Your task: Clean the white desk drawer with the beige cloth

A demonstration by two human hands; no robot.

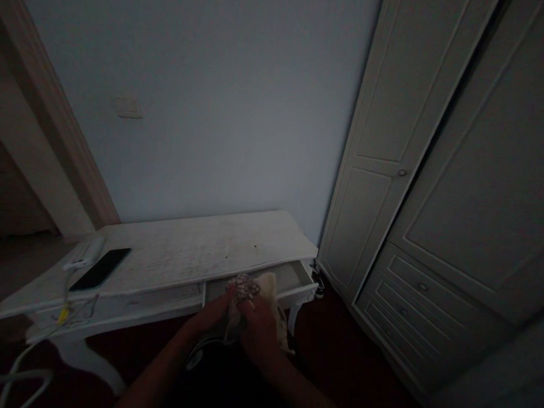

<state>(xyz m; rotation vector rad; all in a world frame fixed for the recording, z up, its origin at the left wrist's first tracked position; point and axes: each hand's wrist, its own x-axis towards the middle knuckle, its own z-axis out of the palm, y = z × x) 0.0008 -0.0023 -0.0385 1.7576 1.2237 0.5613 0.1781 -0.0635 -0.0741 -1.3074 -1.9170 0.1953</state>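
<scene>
Pale cloth pouch (269,288), apparently, bunched between both hands before the pulled-out drawer (295,276) of the white table (183,244), with left hand (229,296) closed narrow at the patterned fabric (245,286) and right hand (262,331) clenched on the pouch, likely two-handed because limp. Patterned fabric at pouch's top, inside or merely against it: impossible to tell; drawer partly hidden, contents too dark to read.

Open air over mid tabletop (188,247), lower centre, wall (227,110) as backstop, phone (101,270) and white device (85,252) blocking tabletop's left end, cable (23,376) looping at lower left, pulled-out drawer (298,292) jutting right of centre, wardrobe (376,205) closing off right side
</scene>
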